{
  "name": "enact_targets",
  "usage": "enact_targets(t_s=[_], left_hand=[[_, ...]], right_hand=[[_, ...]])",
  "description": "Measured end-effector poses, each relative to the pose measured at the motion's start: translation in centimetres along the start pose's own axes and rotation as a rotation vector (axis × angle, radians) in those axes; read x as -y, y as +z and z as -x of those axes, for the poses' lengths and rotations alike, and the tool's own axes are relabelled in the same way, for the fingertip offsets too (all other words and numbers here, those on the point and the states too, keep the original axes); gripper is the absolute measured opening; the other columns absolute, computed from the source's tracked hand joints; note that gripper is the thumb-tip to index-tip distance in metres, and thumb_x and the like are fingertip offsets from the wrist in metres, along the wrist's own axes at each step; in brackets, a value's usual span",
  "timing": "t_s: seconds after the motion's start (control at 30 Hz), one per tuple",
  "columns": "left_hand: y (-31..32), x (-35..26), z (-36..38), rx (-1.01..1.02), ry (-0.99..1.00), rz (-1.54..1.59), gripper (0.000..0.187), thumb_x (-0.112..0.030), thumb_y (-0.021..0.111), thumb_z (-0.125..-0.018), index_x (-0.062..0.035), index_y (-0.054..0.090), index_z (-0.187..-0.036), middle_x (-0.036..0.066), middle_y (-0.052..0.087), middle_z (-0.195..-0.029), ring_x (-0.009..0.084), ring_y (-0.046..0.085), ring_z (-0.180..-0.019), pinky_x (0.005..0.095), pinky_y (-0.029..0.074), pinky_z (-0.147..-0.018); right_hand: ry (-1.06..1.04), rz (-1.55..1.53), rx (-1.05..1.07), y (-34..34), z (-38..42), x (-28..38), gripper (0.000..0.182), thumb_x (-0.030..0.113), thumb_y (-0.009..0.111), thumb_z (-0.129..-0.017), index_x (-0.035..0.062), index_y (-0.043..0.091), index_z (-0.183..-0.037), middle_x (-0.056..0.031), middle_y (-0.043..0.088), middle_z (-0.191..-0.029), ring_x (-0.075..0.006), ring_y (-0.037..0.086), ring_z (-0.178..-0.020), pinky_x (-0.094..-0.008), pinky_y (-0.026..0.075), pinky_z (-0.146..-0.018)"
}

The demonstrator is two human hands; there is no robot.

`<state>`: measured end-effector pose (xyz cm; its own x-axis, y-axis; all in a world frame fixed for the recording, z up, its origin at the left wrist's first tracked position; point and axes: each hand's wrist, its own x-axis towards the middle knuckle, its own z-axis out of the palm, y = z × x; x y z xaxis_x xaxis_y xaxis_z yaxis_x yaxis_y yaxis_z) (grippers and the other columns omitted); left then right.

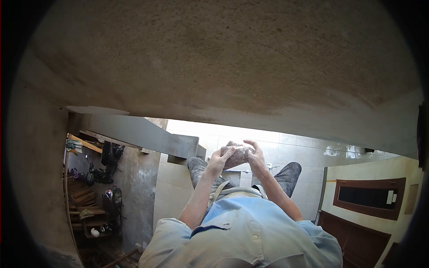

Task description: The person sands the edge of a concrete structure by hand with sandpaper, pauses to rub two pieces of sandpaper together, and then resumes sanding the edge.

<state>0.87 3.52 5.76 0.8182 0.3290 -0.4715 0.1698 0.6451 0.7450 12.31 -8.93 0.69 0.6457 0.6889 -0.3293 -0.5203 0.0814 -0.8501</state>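
Both hands are in front of my waist, in the middle of the head view. Between them is a brownish-grey, speckled, roughly folded piece [235, 157], whose exact kind I cannot make out. My left hand [219, 161] grips its left side, with the thumb lying across the front. On the other side, my right hand [255, 157] holds the right edge, its index finger raised and bent over the top. A plastered, brown-stained concrete surface [232, 62] spans the upper view, apart from both hands.
Pale floor tiles [174, 187] lie far below my legs. A grey ledge [183, 145] juts out at the left. Lower left, motorbikes [109, 156] and stacked timber [85, 194] are visible. At right are a brown-framed dark panel [366, 196] and a brown door [353, 236].
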Motion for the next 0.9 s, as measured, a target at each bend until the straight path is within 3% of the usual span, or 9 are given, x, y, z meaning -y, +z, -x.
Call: enact_targets(t_s=[0.23, 0.27, 0.37, 0.57, 0.6, 0.7, 0.73, 0.83, 0.9], left_hand=[[-0.7, 0.5, 0.1, -0.072, 0.105, -0.238, 0.031, -0.024, 0.065, -0.089, 0.001, 0.064, -0.107, 0.008, 0.066, -0.099, 0.0117, 0.062, -0.089, 0.0259, 0.052, -0.08], [-0.7, 0.4, 0.2, -0.08, 0.12, -0.272, 0.03, -0.024, 0.066, -0.089, 0.001, 0.064, -0.106, 0.008, 0.066, -0.097, 0.0116, 0.062, -0.087, 0.0257, 0.051, -0.079], [-0.1, -0.4, 0.5, -0.124, 0.221, -0.349, 0.027, -0.022, 0.065, -0.089, 0.0017, 0.065, -0.101, 0.007, 0.067, -0.092, 0.0113, 0.062, -0.082, 0.0259, 0.051, -0.075], [-0.4, -1.3, 0.6, -0.157, 0.322, -0.658, 0.034, -0.031, 0.063, -0.09, 0.0023, 0.065, -0.092, 0.006, 0.065, -0.076, 0.0102, 0.059, -0.07, 0.0275, 0.049, -0.065], [-0.4, -1.6, 0.6, -0.174, 0.274, -0.635, 0.037, -0.034, 0.061, -0.091, 0.0028, 0.066, -0.087, 0.004, 0.063, -0.071, 0.0099, 0.057, -0.065, 0.0283, 0.048, -0.062], [-1.6, -0.6, -0.9, -0.31, 0.455, -0.393, 0.039, -0.034, 0.06, -0.092, 0.002, 0.066, -0.079, 0.004, 0.062, -0.069, 0.0091, 0.056, -0.065, 0.0268, 0.049, -0.062], [-1.4, -1.2, -0.4, -0.318, 0.381, -0.218, 0.031, -0.028, 0.063, -0.091, -0.0012, 0.062, -0.077, 0.003, 0.06, -0.071, 0.0085, 0.057, -0.069, 0.0249, 0.05, -0.064], [-3.3, -0.9, -0.5, -0.489, 0.602, -0.354, 0.021, -0.02, 0.067, -0.088, -0.005, 0.056, -0.078, 0.002, 0.058, -0.075, 0.0085, 0.058, -0.071, 0.0232, 0.05, -0.066], [-5.0, -1.5, 0.0, -0.529, 0.664, -0.389, 0.018, -0.01, 0.066, -0.086, -0.0047, 0.05, -0.089, 0.004, 0.056, -0.086, 0.0111, 0.06, -0.074, 0.0242, 0.051, -0.066]], right_hand=[[-0.156, 0.527, -0.249, -0.1, 1.0, -1.7, 0.02, 0.024, 0.059, -0.094, 0.0047, 0.052, -0.093, 0.0001, 0.054, -0.079, -0.0068, 0.049, -0.072, -0.0219, 0.042, -0.066], [-0.11, 0.387, -0.192, 0.1, 1.5, -1.4, 0.023, 0.027, 0.055, -0.096, 0.005, 0.054, -0.091, -0.0001, 0.053, -0.079, -0.0052, 0.045, -0.071, -0.0216, 0.04, -0.064], [0.015, -0.063, -0.142, 1.4, 2.8, -0.3, 0.024, 0.03, 0.05, -0.098, 0.0073, 0.056, -0.096, 0.0, 0.056, -0.084, -0.0084, 0.052, -0.076, -0.0243, 0.043, -0.067], [0.107, 0.068, 0.018, 0.2, 2.7, -1.1, 0.022, 0.031, 0.053, -0.096, 0.0108, 0.057, -0.102, -0.0005, 0.061, -0.101, -0.01, 0.055, -0.092, -0.0329, 0.043, -0.077], [0.151, 0.011, 0.018, 0.1, 2.6, -0.9, 0.022, 0.031, 0.054, -0.096, 0.0118, 0.055, -0.107, -0.0001, 0.059, -0.107, -0.0112, 0.055, -0.099, -0.0393, 0.041, -0.086], [0.13, -0.097, 0.0, -0.4, 2.7, 0.1, 0.023, 0.03, 0.053, -0.097, 0.0135, 0.051, -0.112, 0.0003, 0.057, -0.112, -0.0113, 0.053, -0.104, -0.0426, 0.038, -0.092], [0.122, -0.161, 0.03, -1.2, 2.6, 0.2, 0.023, 0.029, 0.051, -0.097, 0.0156, 0.047, -0.115, -0.0001, 0.056, -0.115, -0.0116, 0.052, -0.108, -0.0426, 0.038, -0.094], [0.134, -0.176, -0.016, -2.8, 2.5, 0.7, 0.021, 0.03, 0.051, -0.097, 0.0167, 0.046, -0.113, 0.0002, 0.057, -0.113, -0.012, 0.053, -0.106, -0.0426, 0.039, -0.093], [0.148, -0.178, -0.061, -4.5, 2.0, 0.0, 0.019, 0.031, 0.051, -0.097, 0.0184, 0.047, -0.11, 0.0008, 0.057, -0.111, -0.0122, 0.055, -0.102, -0.04, 0.041, -0.088]])
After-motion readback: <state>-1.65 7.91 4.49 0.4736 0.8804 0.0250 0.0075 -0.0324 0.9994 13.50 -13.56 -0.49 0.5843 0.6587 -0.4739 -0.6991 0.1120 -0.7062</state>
